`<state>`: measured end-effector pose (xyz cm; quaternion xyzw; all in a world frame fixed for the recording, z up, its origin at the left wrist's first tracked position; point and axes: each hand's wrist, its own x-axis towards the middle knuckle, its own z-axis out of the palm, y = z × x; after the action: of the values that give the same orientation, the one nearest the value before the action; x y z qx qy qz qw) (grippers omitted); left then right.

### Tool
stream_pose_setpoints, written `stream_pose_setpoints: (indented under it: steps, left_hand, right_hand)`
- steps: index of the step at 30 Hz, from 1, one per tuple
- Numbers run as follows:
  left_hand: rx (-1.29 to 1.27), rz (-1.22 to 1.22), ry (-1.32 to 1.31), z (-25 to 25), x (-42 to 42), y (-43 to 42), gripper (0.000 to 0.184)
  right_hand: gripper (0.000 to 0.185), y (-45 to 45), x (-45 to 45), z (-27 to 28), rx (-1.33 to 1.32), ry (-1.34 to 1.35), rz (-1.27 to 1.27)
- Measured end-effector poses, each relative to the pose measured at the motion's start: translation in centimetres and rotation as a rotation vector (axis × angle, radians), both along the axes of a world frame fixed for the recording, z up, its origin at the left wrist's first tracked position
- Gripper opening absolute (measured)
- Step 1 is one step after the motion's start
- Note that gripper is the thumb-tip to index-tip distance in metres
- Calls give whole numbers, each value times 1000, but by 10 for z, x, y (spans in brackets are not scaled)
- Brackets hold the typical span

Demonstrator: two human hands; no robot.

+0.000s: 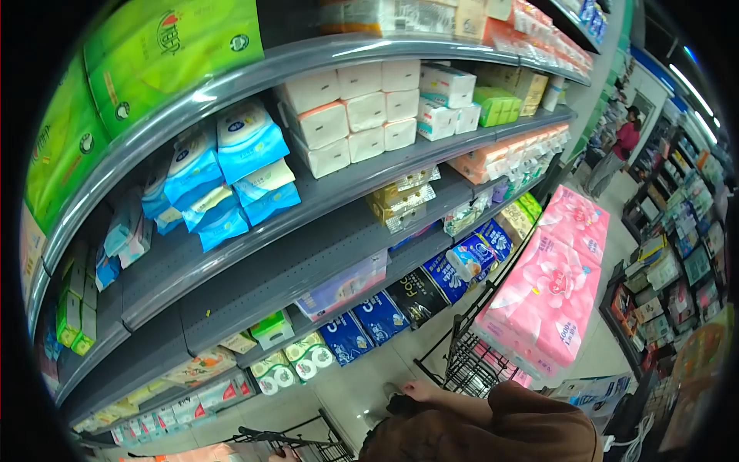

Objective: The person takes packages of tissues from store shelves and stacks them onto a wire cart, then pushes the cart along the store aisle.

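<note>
My right hand [418, 390] reaches out of a brown sleeve [519, 404] above the floor, its fingers loosely bent and nothing visible in it. Near it stands a black wire cart [473, 362] piled with pink tissue packs [550, 281] printed with flowers. Only part of my left hand [285, 455] shows at the bottom edge, closed on the black frame of another cart [315, 440]. Orange-pink packs [212, 453] lie beside that frame, mostly cut off by the view.
Curved grey shelves [254, 223] hold blue wipes packs [258, 162], white tissue packs [350, 115] and large green packs [177, 61]. Toilet rolls [308, 354] and blue packs [381, 316] stand low down. Stocked racks [670, 254] line the right. A person in red [627, 138] stands farther along the aisle.
</note>
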<state>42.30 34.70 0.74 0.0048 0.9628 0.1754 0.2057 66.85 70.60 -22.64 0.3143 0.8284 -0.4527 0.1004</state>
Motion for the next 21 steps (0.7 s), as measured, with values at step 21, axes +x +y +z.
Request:
stream_pose_setpoints:
  steps: [21]
  left_hand:
    - [185, -118, 390, -84, -37, -33, 33]
  right_hand:
    - [36, -40, 146, -50, 73, -203, -352]
